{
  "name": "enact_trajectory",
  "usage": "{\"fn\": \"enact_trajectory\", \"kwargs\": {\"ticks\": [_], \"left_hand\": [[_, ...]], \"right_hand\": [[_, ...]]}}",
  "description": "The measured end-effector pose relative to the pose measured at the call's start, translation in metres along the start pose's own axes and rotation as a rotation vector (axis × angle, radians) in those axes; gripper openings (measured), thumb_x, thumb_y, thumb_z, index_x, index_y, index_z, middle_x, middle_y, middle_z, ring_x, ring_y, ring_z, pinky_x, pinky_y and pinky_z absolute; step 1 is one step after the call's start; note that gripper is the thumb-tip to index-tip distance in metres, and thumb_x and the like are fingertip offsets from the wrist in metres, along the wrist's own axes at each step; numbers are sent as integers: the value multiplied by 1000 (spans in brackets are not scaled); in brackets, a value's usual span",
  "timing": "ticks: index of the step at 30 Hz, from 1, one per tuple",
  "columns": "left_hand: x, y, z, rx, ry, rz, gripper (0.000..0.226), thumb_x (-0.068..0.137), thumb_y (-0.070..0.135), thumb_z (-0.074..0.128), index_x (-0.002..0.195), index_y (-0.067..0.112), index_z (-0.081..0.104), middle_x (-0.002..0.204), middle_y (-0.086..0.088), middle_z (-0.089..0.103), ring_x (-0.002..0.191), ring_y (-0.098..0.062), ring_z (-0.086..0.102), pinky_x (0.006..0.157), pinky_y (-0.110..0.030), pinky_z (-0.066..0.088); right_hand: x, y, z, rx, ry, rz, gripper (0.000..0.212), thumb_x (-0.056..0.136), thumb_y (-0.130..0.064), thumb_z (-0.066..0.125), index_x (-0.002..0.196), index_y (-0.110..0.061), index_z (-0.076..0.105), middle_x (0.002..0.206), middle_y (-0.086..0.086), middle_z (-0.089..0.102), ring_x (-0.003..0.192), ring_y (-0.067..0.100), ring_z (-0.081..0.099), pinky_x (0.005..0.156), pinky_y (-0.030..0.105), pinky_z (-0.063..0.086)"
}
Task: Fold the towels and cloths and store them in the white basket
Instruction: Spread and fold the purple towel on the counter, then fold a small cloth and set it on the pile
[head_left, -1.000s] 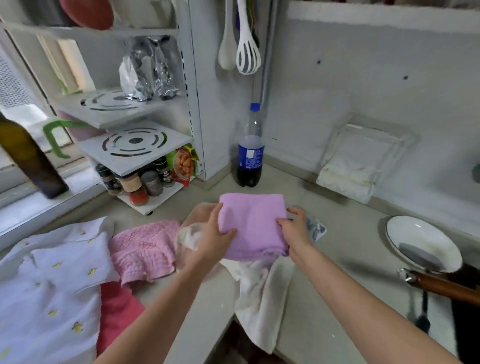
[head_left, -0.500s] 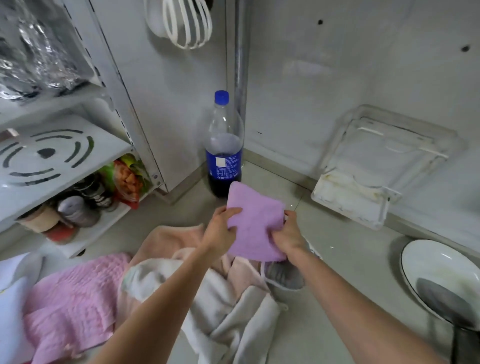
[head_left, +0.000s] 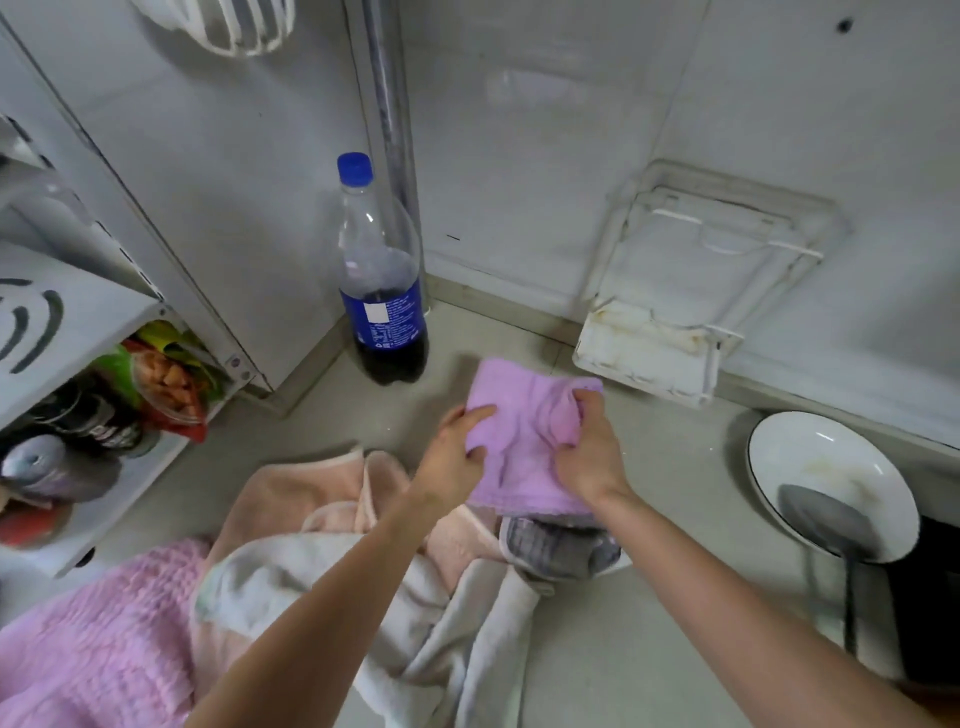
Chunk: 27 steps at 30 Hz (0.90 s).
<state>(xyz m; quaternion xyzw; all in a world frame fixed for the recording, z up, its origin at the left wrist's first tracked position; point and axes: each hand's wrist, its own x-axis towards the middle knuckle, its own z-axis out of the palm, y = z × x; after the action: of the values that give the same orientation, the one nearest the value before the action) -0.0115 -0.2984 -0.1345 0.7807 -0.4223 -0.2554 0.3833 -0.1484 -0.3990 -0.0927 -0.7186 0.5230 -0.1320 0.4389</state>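
Observation:
A folded lilac cloth (head_left: 524, 431) is held over the counter between both hands. My left hand (head_left: 457, 452) grips its left edge with the thumb on top. My right hand (head_left: 587, 452) grips its right side, bunching the fabric. Beneath them lie a peach towel (head_left: 306, 493), a white towel (head_left: 415, 613) and a grey checked cloth (head_left: 561, 551). A pink textured towel (head_left: 98, 639) lies at the lower left. No white basket is in view.
A cola bottle (head_left: 382, 291) stands in the corner behind the cloth. A white rack (head_left: 675, 291) leans on the back wall. A white bowl (head_left: 826, 478) with a spoon sits at the right. A spice shelf (head_left: 78, 415) is at the left.
The view has closed in on the counter corner. Both hands carried the lilac cloth forward and right, and my right hand now bunches its right side.

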Motion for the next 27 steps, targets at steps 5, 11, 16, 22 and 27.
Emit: {"fn": "enact_trajectory", "kwargs": {"ticks": [5,11,16,22,27], "left_hand": [[31,-18,-25,99,-4,-12,56,85,-13,48,134,12,52,142,-9,36,129,-20,40,101,-10,25],[58,-30,-24,309,-38,-25,53,92,1,47,141,18,43,155,-4,20,139,-22,29,112,-23,23],[49,-40,-5,721,-116,38,66,93,46,0,153,20,7,160,-2,-7,147,-20,-6,118,-35,-1],[40,-62,3,805,-244,-37,82,86,64,-12,153,21,9,160,-1,2,148,-24,3,117,-52,12],[34,-40,-11,727,-221,-58,61,99,45,23,152,18,13,160,-2,9,147,-19,5,118,-38,6]], "right_hand": [[28,4,37,59,5,-117,67,86,10,41,147,-18,30,129,14,44,118,24,47,89,8,25],[52,25,60,-113,39,-151,64,91,-6,52,148,-14,24,130,19,40,109,28,47,95,30,38],[66,35,78,-572,74,-553,60,101,-39,30,152,-13,13,159,10,10,147,27,8,119,38,11],[81,62,81,-725,-178,-447,103,71,-71,-31,152,-16,0,156,-1,-11,147,18,-6,118,36,-5],[66,43,63,-616,-35,-459,73,91,-51,13,140,-4,40,146,17,40,136,31,37,110,45,31]]}}
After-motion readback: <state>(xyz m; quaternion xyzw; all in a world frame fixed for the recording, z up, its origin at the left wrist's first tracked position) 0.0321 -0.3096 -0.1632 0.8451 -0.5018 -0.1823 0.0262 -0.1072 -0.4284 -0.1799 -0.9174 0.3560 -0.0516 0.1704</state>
